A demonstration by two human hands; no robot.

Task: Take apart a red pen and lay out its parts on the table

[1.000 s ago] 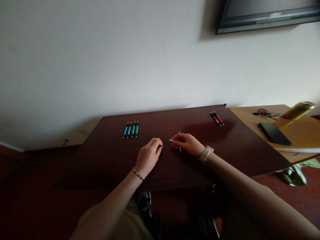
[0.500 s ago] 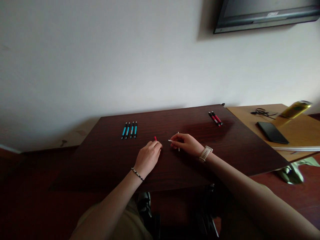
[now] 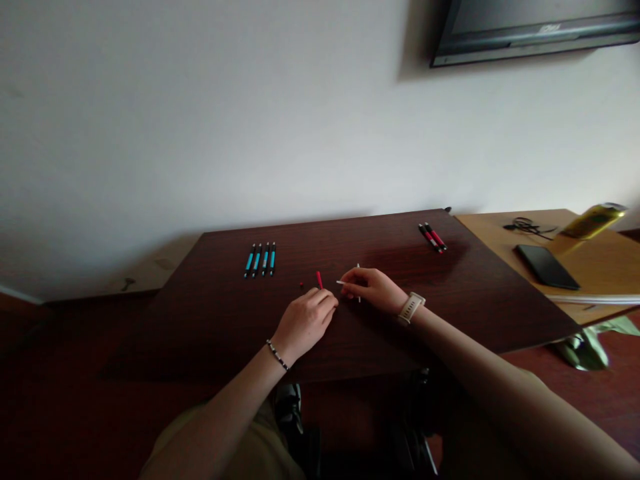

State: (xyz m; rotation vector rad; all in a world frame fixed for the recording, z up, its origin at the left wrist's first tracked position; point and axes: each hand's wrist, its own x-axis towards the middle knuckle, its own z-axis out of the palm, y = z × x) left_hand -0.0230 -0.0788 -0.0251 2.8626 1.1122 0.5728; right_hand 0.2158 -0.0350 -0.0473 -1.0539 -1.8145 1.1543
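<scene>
My left hand (image 3: 309,319) is low over the dark table (image 3: 220,300), its fingers closed at the near end of a red pen part (image 3: 319,279); its fingertips are hidden. A tiny dark and red piece (image 3: 301,285) lies just left of that part. My right hand (image 3: 373,289) pinches a thin white stick (image 3: 341,282) that points left. Another thin white stick (image 3: 359,298) lies upright in view beneath the right fingers, partly covered. Several blue pens (image 3: 260,260) lie in a row at the left. Red and black pens (image 3: 433,238) lie together at the right.
A lighter wooden table (image 3: 610,260) adjoins on the right, with a black phone (image 3: 547,266), a dark cable (image 3: 526,225) and a yellow can (image 3: 591,221). A screen (image 3: 535,33) hangs on the wall above.
My left hand has moved slightly right and nearer me, and more of the red part shows. The tiny piece on the table is now uncovered. My right hand has barely moved.
</scene>
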